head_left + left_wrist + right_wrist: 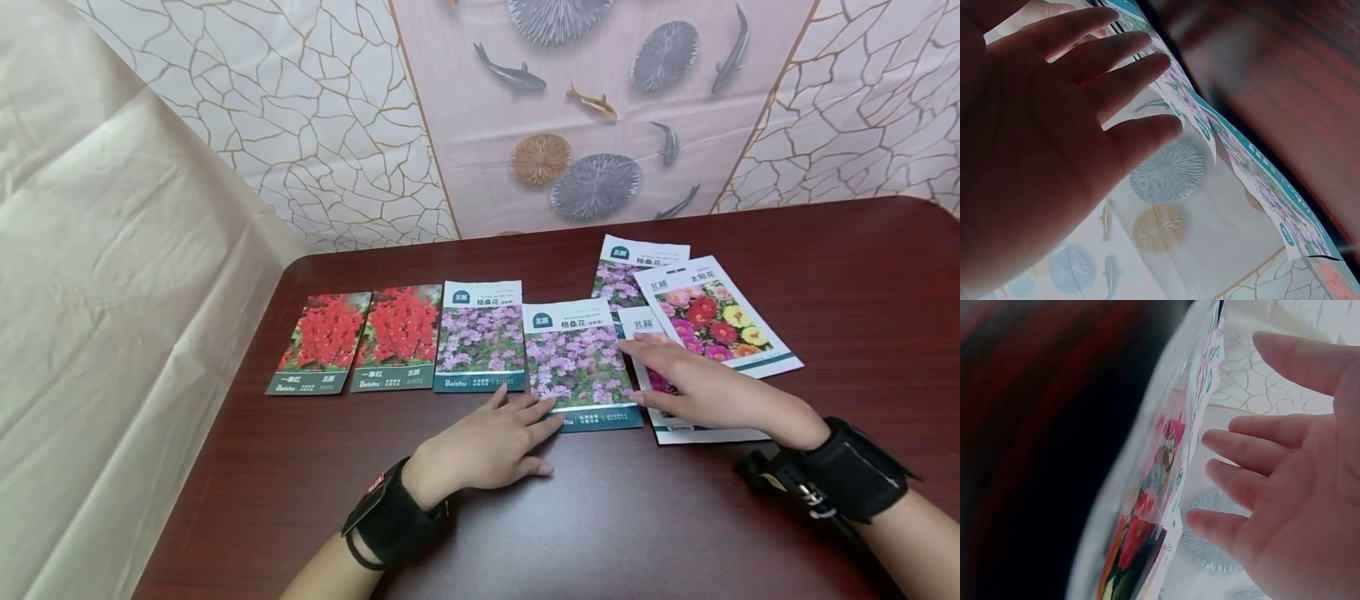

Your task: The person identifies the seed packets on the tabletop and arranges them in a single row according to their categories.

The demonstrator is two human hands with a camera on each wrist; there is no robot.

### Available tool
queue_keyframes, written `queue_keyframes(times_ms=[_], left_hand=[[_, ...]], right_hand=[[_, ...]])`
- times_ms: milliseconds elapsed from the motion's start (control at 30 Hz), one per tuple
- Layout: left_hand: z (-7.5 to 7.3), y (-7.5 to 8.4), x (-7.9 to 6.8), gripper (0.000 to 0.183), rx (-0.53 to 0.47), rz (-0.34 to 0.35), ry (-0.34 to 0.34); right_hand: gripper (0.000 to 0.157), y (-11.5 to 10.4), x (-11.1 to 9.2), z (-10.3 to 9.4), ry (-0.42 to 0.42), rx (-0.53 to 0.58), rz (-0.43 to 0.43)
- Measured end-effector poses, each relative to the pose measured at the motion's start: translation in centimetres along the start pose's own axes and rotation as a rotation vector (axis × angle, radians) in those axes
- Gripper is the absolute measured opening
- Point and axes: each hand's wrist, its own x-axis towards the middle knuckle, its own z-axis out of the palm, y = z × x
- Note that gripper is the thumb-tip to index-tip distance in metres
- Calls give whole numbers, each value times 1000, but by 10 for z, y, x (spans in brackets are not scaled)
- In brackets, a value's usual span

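At the far left, a pale cream cloth (112, 292) hangs beside my glossy, dark red-brown wooden table (600, 517). On the tabletop next lie two flat rectangular seed packets with red flower spikes and dark green lower bands: the outer red packet (326, 333), then the inner red packet (401, 325) just beside it. To their right is a flat purple-flowered packet with a white top and a teal lower band (480, 333).

My left hand (480, 446), a black strap (393, 517) round its wrist, holds nothing; its fingers are spread wide and straight (the palm shows bare in the left wrist view). They reach the lower edge of that packet and the near left corner of a second, matching purple packet (576, 358).

Behind and right of it, a third purple packet (622, 279) lies partly covered by a tilted white packet with red, pink and yellow flowers (716, 321). That one overlaps a similar white-bordered packet (682, 427) nearer me. Over this lower packet spreads my right hand (697, 387), its grip wide, fingers extended; whether its fingertips press, I cannot tell.
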Motion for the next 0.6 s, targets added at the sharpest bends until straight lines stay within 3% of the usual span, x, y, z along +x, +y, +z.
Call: queue_keyframes(times_ms=[333, 600], left_hand=[[1, 1, 0, 57, 14, 5, -28], [0, 1, -1, 57, 1, -6, -41]], right_hand=[[65, 6, 1, -4, -66, 25, 58], [66, 9, 10, -9, -93, 4, 55]])
